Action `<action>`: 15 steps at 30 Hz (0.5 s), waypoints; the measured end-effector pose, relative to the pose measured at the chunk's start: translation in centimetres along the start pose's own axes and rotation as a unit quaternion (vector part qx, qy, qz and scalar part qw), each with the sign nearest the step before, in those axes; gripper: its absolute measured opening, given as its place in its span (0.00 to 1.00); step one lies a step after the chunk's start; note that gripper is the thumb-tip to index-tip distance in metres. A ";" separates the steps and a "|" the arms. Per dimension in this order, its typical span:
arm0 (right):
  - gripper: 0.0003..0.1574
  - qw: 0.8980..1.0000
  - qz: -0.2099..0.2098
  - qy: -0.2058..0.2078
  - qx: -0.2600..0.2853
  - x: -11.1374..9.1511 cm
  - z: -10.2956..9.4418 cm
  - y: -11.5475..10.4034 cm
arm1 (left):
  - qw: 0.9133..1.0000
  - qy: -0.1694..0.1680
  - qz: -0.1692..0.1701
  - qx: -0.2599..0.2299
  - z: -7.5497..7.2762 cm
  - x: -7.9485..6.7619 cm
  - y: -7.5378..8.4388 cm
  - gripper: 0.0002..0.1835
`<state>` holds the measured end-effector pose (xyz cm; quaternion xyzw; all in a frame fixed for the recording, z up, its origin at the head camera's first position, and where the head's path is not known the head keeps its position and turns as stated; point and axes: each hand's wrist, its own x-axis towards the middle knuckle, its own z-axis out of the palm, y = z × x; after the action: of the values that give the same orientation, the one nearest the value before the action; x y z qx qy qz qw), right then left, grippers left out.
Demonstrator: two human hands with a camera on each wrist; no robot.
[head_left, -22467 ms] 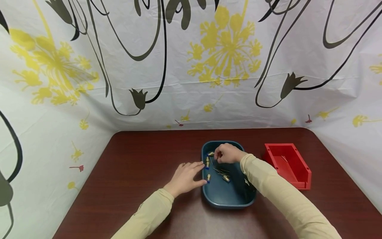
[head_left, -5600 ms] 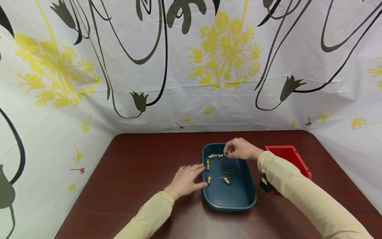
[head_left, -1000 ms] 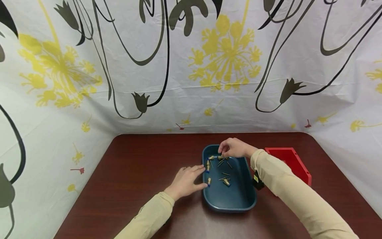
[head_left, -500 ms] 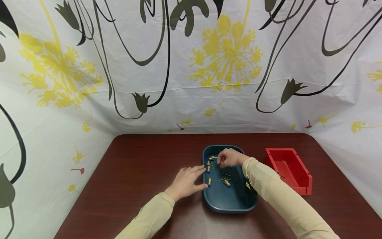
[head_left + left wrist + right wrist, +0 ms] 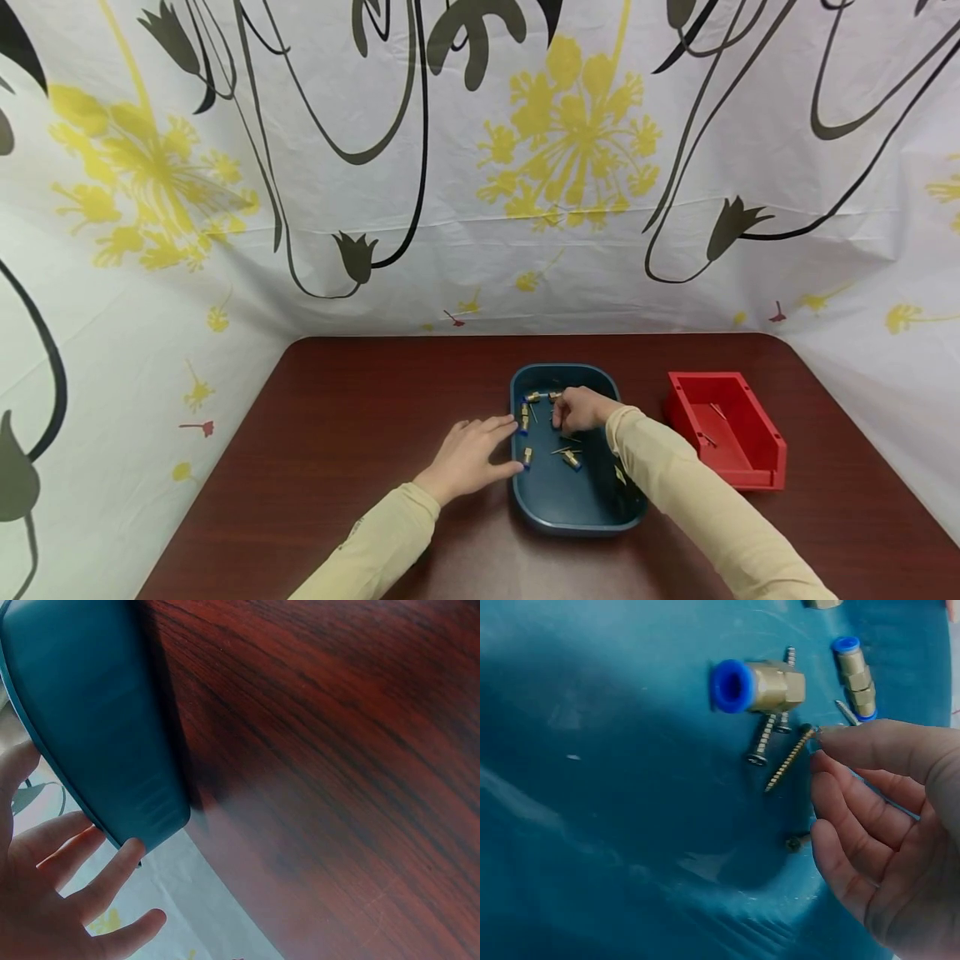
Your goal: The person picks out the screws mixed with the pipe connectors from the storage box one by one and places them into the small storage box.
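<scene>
My right hand [image 5: 583, 408] reaches into the blue tray [image 5: 562, 504], fingers curled and thumb drawn in beside them. In the right wrist view the thumb tip is right at the head of a brass-coloured screw [image 5: 787, 759]; I cannot tell whether the fingertips pinch a screw. Another screw head [image 5: 793, 844] shows beside the curled fingers. Close by lies a brass push-in fitting [image 5: 772, 686] with a blue collar, two screws next to it. My left hand [image 5: 467, 457] has its fingers spread, with fingertips on the tray's left rim, also visible in the left wrist view.
A red bin [image 5: 750, 481] right of the tray holds a few thin screws [image 5: 717, 411]. More blue-collared fittings [image 5: 524, 418] line the tray's left side. The brown table [image 5: 375, 400] meets a patterned cloth [image 5: 435, 275] at its far edge.
Long before, fewer screws lay in the red bin. Over the last second my right hand has come down from the tray's far end toward its middle. The left hand has stayed at the rim.
</scene>
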<state>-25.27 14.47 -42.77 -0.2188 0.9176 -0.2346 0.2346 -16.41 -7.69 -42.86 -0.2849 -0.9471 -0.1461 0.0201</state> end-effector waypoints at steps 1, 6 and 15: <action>0.07 1.000 0.002 0.001 -0.002 0.0 0.1 0.0 | 1.000 0.001 0.000 0.000 0.0 0.0 0.0 0.33; 0.08 1.000 0.010 0.010 -0.006 0.0 0.7 0.1 | 1.000 0.002 0.002 0.002 0.0 0.0 0.0 0.33; 0.09 0.999 0.015 0.021 -0.023 0.3 1.4 -0.1 | 1.000 -0.003 -0.001 0.007 -0.2 0.0 0.2 0.33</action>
<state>-24.75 13.72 -43.89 -0.2056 0.9306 -0.2144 0.2139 -16.30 -7.61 -42.66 -0.2844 -0.9484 -0.1390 0.0191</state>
